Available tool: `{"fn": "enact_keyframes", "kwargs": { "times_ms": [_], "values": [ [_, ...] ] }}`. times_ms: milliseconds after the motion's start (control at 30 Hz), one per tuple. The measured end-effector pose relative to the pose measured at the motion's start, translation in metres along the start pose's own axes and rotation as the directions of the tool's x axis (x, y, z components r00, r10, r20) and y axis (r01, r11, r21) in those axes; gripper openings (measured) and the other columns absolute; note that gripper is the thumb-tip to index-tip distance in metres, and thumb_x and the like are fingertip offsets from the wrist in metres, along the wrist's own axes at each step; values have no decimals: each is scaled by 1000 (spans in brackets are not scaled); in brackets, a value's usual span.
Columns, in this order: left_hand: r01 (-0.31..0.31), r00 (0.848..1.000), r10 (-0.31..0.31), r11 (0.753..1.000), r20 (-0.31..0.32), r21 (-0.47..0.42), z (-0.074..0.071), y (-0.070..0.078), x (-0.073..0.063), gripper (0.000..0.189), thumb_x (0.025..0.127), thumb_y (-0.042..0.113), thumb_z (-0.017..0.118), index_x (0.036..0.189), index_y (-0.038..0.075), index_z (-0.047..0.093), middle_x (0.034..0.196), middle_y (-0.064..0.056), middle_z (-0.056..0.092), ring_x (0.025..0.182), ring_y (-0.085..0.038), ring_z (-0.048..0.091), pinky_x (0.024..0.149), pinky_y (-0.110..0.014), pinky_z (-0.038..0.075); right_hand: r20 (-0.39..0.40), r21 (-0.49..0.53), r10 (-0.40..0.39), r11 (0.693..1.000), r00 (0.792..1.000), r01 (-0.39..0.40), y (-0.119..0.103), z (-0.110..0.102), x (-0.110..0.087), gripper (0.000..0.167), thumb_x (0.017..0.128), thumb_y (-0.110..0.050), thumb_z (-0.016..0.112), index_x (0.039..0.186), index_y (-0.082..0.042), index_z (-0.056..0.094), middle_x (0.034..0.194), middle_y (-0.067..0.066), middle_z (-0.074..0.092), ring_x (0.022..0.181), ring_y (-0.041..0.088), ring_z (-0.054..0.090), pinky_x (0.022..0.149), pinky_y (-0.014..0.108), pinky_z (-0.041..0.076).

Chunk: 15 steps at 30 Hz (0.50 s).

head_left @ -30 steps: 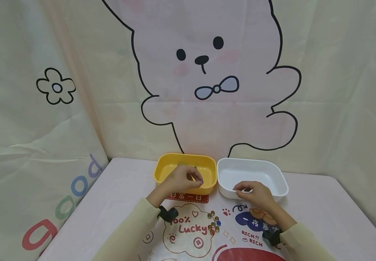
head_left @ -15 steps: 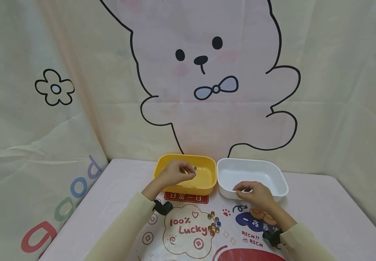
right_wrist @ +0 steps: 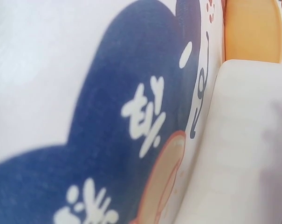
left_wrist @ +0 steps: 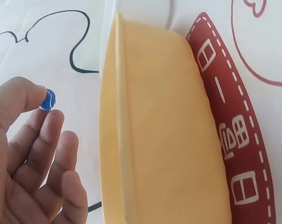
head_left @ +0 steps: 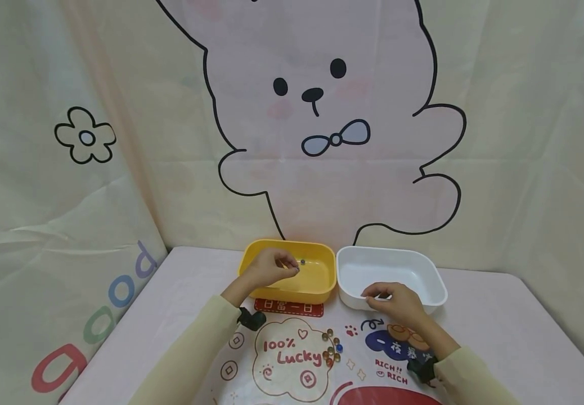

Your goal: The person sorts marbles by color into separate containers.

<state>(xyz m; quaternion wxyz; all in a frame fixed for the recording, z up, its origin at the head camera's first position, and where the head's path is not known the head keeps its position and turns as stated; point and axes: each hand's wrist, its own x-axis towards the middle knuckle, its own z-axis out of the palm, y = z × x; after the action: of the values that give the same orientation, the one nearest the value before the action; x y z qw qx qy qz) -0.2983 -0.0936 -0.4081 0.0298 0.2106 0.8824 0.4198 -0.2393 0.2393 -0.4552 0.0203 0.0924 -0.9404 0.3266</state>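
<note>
My left hand [head_left: 270, 267] hovers over the yellow tub [head_left: 322, 275], pinching a blue marble with a white swirl [left_wrist: 48, 100] between thumb and forefinger. One small dark marble [head_left: 302, 262] lies inside that tub, beyond the fingertips. My right hand [head_left: 398, 302] is at the front rim of the white tub [head_left: 423, 270], fingers bent and thumb close to them. Whether it grips the rim or holds anything small is not visible; the right wrist view shows the tub's outer wall but not this hand.
Several brownish marbles [head_left: 330, 352] and a blue marble [head_left: 339, 348] lie on the printed tablecloth [head_left: 292, 360] in front of the tubs. The two tubs stand side by side near the table's back edge. A curtain with a cartoon bear [head_left: 332, 185] hangs behind.
My left hand has moved left and slightly farther back over the yellow tub, still pinching the blue marble. The right hand has stayed at the white tub's rim.
</note>
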Motion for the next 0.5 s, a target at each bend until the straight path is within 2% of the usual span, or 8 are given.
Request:
{"fn": "enact_keyframes", "kwargs": {
  "times_ms": [233,500],
  "values": [
    [62,998,-62,998,-9,4,3,-10,4,8,84,25,74,86,18,71,85,3,65,79,-17,56,67,-26,51,-2,7,-2,1000,1000,2,1,2,0,9,85,-29,70,93,-31,73,95,-8,71,88,15,57,74,27,48],
    [139,990,-139,990,1,19,8,-24,13,5,83,21,74,85,17,71,85,2,64,82,-17,54,70,-26,47,-4,-7,-16,1000,1000,16,1,0,0,10,85,-30,71,94,-29,73,95,-7,71,88,15,57,73,28,48]
  ]
}}
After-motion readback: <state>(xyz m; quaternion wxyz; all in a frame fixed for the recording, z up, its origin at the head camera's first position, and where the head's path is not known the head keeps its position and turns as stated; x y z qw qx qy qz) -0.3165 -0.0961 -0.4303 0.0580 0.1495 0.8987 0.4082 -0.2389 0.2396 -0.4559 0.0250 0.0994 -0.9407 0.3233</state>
